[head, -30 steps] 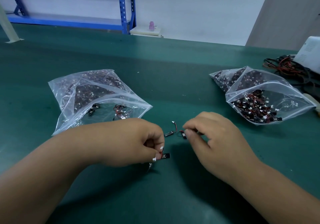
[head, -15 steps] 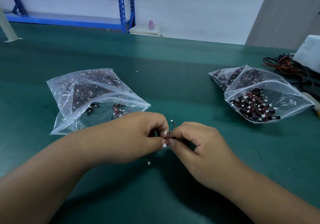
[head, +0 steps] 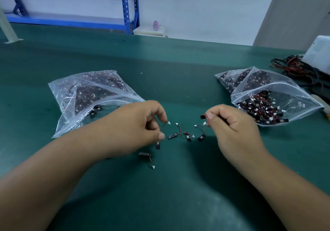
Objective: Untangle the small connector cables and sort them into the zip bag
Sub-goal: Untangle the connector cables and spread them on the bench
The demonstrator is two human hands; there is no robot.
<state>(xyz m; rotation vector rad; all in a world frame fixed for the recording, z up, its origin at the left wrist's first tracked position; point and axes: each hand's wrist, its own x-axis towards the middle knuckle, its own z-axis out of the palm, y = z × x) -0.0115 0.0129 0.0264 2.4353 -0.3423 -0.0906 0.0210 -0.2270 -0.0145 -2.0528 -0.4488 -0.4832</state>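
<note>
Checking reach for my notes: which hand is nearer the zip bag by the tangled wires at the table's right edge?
Right. The right hand is just left of that zip bag, not touching; the left hand is farther left, by the other zip bag.

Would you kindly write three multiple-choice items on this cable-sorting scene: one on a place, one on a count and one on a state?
1. Where do the loose cables lie?
A) in a blue rack
B) on the green mat between the hands
C) on a white box

2. How many clear zip bags hold cables?
A) one
B) four
C) two

3. What is the right hand doing?
A) pinching a cable
B) lying flat
C) gripping a bag

Answers:
1 B: they lie on the mat between the left hand and the right hand.
2 C: the left bag and the right bag are the only two.
3 A: its fingertips pinch the held cable.
</note>
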